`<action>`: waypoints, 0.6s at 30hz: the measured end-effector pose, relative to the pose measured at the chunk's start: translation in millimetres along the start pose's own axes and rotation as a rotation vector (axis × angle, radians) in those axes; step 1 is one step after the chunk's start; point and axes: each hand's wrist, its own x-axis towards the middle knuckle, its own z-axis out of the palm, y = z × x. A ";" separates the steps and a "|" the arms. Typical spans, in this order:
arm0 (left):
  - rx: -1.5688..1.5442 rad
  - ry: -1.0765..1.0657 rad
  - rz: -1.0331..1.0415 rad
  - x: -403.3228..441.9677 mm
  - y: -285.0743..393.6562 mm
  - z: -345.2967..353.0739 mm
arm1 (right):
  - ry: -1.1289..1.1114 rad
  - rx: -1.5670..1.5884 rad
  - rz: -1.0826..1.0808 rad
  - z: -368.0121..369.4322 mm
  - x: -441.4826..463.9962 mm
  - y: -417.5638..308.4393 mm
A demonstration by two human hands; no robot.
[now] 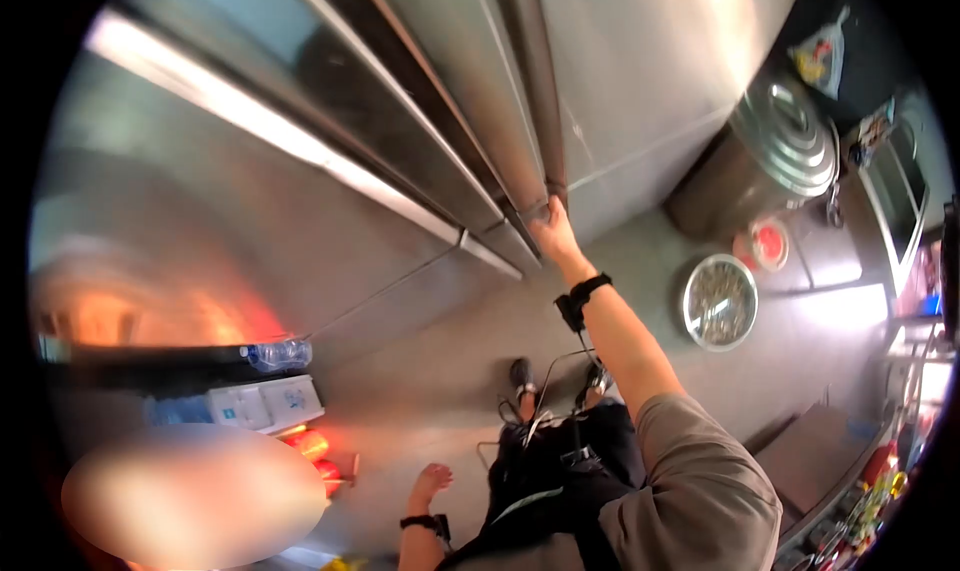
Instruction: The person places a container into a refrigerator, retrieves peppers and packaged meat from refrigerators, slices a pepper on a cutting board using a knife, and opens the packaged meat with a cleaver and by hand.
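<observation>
My right hand (555, 233) is closed round the lower edge of a tall stainless-steel cabinet door (640, 81), which looks like a refrigerator door. Dark vertical gaps and shiny metal edges run up beside the fingers. The fingertips are partly hidden behind the edge. Low at my side hangs my left hand (432, 481), its fingers loosely apart with nothing in them. A second steel door panel (300, 231) lies to the left of the right hand. Black bands with small devices sit on both wrists.
On the floor to the right stand a round metal basin (720, 303), a red-and-white tub (768, 243) and a big lidded steel pot (780, 141). At left are a plastic bottle (280, 355) and white boxes (265, 406). A flattened brown sheet (822, 456) lies lower right. Cables hang around my legs.
</observation>
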 end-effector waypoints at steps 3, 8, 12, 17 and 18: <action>0.182 -0.058 -0.010 24.9 65.2 9.3 | -0.224 -0.043 -0.043 -22.1 -2.5 -23.9; 0.685 -0.222 0.385 180.1 124.8 4.7 | -0.123 -0.043 -0.050 -61.9 -63.1 -10.0; 1.018 -0.286 0.633 197.6 285.8 120.1 | 0.010 -0.113 0.119 -158.6 -154.4 9.0; 1.066 -0.353 1.091 215.3 402.9 305.7 | 0.389 -0.345 0.201 -264.7 -230.4 -1.6; 1.123 -0.341 1.158 216.2 422.4 341.3 | 0.441 -0.443 0.168 -278.7 -238.6 3.8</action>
